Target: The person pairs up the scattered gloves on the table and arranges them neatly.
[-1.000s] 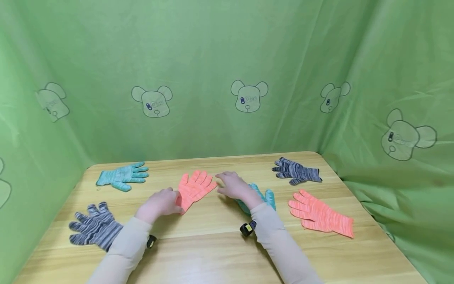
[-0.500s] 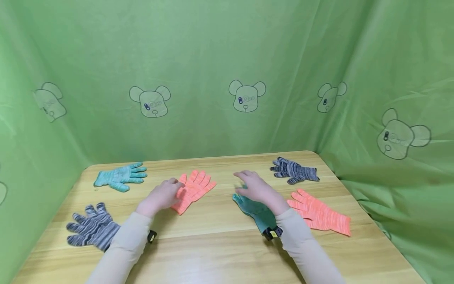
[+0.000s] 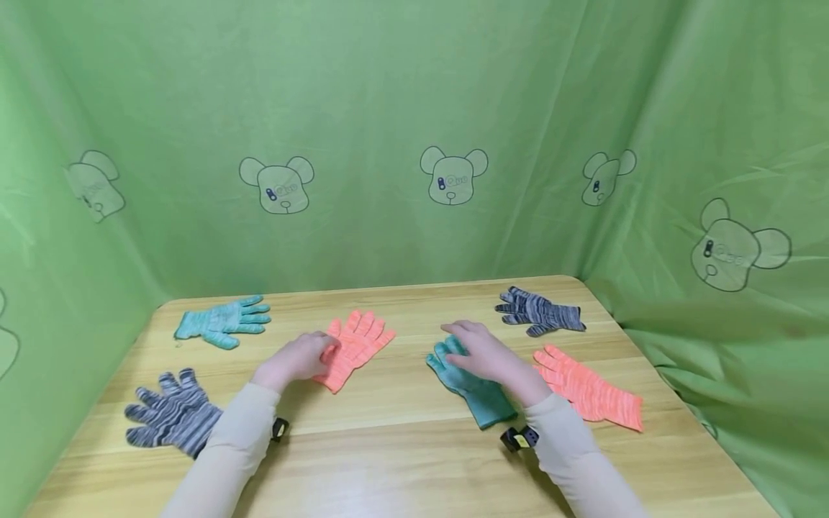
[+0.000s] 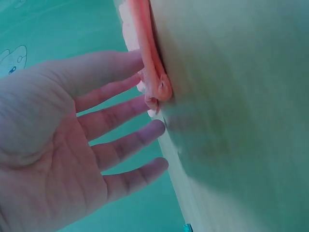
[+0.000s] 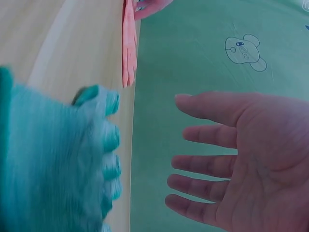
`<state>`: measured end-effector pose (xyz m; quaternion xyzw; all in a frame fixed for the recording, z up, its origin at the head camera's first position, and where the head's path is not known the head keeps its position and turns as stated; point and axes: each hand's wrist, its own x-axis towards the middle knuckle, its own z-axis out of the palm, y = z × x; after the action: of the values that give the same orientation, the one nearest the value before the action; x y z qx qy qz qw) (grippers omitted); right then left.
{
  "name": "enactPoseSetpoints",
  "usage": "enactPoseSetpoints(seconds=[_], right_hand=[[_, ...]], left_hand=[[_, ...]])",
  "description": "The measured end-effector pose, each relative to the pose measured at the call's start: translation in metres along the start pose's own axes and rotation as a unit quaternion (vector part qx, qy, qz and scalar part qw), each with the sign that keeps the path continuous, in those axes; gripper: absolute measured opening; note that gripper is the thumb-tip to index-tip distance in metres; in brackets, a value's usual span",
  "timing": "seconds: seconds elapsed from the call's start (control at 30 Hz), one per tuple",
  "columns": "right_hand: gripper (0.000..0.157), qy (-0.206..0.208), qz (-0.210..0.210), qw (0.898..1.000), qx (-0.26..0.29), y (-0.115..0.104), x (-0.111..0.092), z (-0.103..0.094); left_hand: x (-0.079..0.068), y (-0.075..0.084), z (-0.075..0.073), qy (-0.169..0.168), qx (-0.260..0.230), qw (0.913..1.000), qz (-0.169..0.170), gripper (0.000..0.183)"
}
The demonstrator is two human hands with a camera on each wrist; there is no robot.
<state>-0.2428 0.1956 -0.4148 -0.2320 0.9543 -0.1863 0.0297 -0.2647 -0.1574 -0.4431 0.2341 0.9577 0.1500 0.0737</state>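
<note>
Straight and spread, the fingers of my left hand (image 3: 298, 358) reach over the left edge of a coral knit glove (image 3: 356, 345) near its cuff. In the left wrist view the fingertips (image 4: 157, 126) overlap the coral glove's edge (image 4: 153, 63), and the palm holds nothing. My right hand (image 3: 486, 352), fingers extended, hovers over a teal knit glove (image 3: 482, 399) and partly hides it. The right wrist view shows that hand (image 5: 256, 159) apart from the teal glove (image 5: 53, 159), with nothing in its grasp.
On the wooden table (image 3: 388, 460), another teal glove (image 3: 223, 321) lies back left and a grey striped glove (image 3: 175, 414) front left. A second grey striped glove (image 3: 540, 311) and a coral glove (image 3: 592, 388) lie right. Green curtains (image 3: 363, 237) surround the table.
My right hand has moved right, away from the middle coral glove's fingertips to over the teal glove, uncovering more of it. My left hand has lifted slightly off the coral cuff.
</note>
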Motion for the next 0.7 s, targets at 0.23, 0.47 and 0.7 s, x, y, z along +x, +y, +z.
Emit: enactPoseSetpoints(seconds=[0.23, 0.47, 0.7], right_hand=[[0.056, 0.029, -0.007, 1.0, -0.005, 0.016, -0.018, -0.006], [0.058, 0.05, 0.013, 0.999, 0.013, 0.041, -0.04, -0.014], [0.058, 0.064, 0.037, 0.997, 0.008, 0.066, -0.057, -0.021]], left_hand=[[-0.01, 0.007, 0.001, -0.012, -0.009, 0.9994, -0.032, 0.051], [-0.022, 0.021, 0.003, -0.031, 0.01, 0.9974, -0.064, 0.055], [-0.027, 0.027, 0.008, -0.03, 0.004, 0.9972, -0.069, 0.059]])
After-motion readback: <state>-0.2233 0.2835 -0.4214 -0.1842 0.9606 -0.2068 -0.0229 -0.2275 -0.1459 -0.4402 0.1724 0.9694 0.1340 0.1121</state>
